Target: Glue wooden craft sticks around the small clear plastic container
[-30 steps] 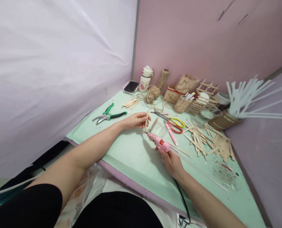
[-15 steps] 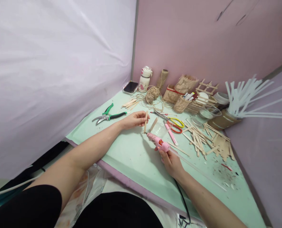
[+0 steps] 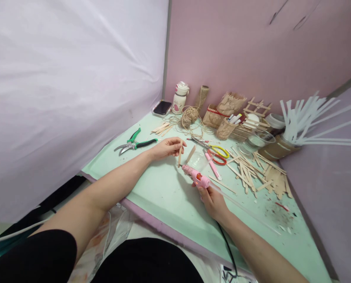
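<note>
Between the fingers of my left hand (image 3: 170, 148) a wooden craft stick (image 3: 180, 154) is pinched, held nearly upright above the table. My right hand (image 3: 212, 199) is wrapped round the handle of a pink hot glue gun (image 3: 196, 176). Its nozzle meets or nearly meets the stick's lower end; I cannot tell if they touch. A long clear glue stick (image 3: 243, 207) runs out of the gun's back. Just behind the nozzle, another craft stick (image 3: 191, 154) leans up by a clear plastic piece (image 3: 198, 161).
Green-handled pruning shears (image 3: 134, 143) lie left of my left hand. Scissors (image 3: 217, 152) and a pink pen-shaped tool (image 3: 213, 167) lie beyond the gun. Loose craft sticks (image 3: 246, 173) spread at right. Twine (image 3: 189, 117), a bottle (image 3: 180, 98), a phone (image 3: 163, 108) and a holder of glue sticks (image 3: 278, 148) stand behind.
Both hands have shifted very slightly left, with the craft stick and glue gun still in them. Otherwise the scene looks the same.
</note>
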Demonstrator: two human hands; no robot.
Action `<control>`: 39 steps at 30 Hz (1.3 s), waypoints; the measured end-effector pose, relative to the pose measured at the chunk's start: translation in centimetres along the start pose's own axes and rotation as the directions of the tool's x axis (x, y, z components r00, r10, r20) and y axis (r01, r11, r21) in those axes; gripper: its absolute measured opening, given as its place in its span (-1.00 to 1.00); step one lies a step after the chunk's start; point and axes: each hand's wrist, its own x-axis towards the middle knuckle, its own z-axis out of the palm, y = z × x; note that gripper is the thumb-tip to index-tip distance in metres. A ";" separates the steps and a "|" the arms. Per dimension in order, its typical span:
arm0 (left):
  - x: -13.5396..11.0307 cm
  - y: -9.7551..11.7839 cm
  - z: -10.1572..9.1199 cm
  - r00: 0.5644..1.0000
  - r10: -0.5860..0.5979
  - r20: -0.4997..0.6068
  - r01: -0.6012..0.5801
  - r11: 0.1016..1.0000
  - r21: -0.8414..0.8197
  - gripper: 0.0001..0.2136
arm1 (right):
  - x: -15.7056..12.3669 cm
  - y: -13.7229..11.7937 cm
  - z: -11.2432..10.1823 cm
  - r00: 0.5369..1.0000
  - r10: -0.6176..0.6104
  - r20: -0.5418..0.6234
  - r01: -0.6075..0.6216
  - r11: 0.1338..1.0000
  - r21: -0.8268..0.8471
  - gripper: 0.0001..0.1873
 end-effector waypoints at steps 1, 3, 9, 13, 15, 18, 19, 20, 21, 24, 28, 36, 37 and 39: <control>0.0 0.0 -0.1 1.000 -0.005 0.000 0.005 1.000 0.011 -0.58 | 0.0 0.0 0.0 1.000 -0.002 -0.002 0.002 1.000 0.000 -0.40; 0.0 -0.1 -0.1 1.000 -0.019 0.002 0.019 0.999 0.031 -0.59 | 0.0 0.2 0.0 1.000 -0.008 -0.004 0.008 1.000 0.006 -0.40; 0.0 0.0 0.3 0.999 -0.047 0.005 0.047 0.998 0.042 -0.62 | -0.1 0.6 0.1 0.997 -0.055 -0.050 0.058 0.996 0.064 -0.43; -0.1 0.1 0.6 0.998 -0.068 0.007 0.068 0.997 0.036 -0.60 | -0.3 1.2 0.1 0.991 -0.103 -0.082 0.110 0.991 0.082 -0.46; -0.1 0.1 0.7 0.996 -0.086 0.021 0.085 0.996 0.031 -0.60 | -0.4 1.6 0.2 0.985 -0.141 -0.102 0.150 0.985 0.083 -0.49; -0.1 0.0 0.7 0.994 -0.101 0.049 0.100 0.995 0.024 -0.62 | -0.4 1.9 0.1 0.970 -0.205 -0.129 0.214 0.974 0.067 -0.52; -0.1 0.0 0.7 0.993 -0.100 0.055 0.099 0.995 0.022 -0.62 | -0.4 1.8 0.1 0.964 -0.230 -0.134 0.238 0.970 0.050 -0.52; -0.1 0.0 0.7 0.993 -0.099 0.059 0.098 0.995 0.020 -0.63 | -0.4 1.7 0.0 0.958 -0.253 -0.136 0.260 0.965 0.031 -0.51; -0.1 0.0 0.7 0.993 -0.098 0.063 0.097 0.995 0.018 -0.63 | -0.3 1.6 0.0 0.952 -0.275 -0.137 0.279 0.960 0.013 -0.50; -0.1 0.0 0.8 0.992 -0.102 0.079 0.102 0.995 0.011 -0.63 | -0.3 0.9 -0.3 0.946 -0.299 -0.123 0.298 0.954 -0.025 -0.48; -0.2 0.0 0.9 0.986 -0.143 0.090 0.144 0.990 -0.002 -0.62 | -0.4 0.1 -0.5 0.951 -0.290 -0.112 0.285 0.957 -0.054 -0.48; -0.2 -0.2 1.0 0.981 -0.173 0.093 0.176 0.984 -0.025 -0.60 | -0.4 -0.3 -0.5 0.923 -0.357 -0.140 0.351 0.934 -0.071 -0.49; -0.2 -0.2 1.0 0.980 -0.176 0.092 0.179 0.983 -0.026 -0.60 | -0.4 -0.3 -0.6 0.922 -0.361 -0.141 0.354 0.932 -0.070 -0.49; -0.2 -0.2 1.0 0.979 -0.186 0.085 0.190 0.981 -0.029 -0.59 | -0.4 -0.4 -0.6 0.922 -0.361 -0.141 0.354 0.932 -0.073 -0.50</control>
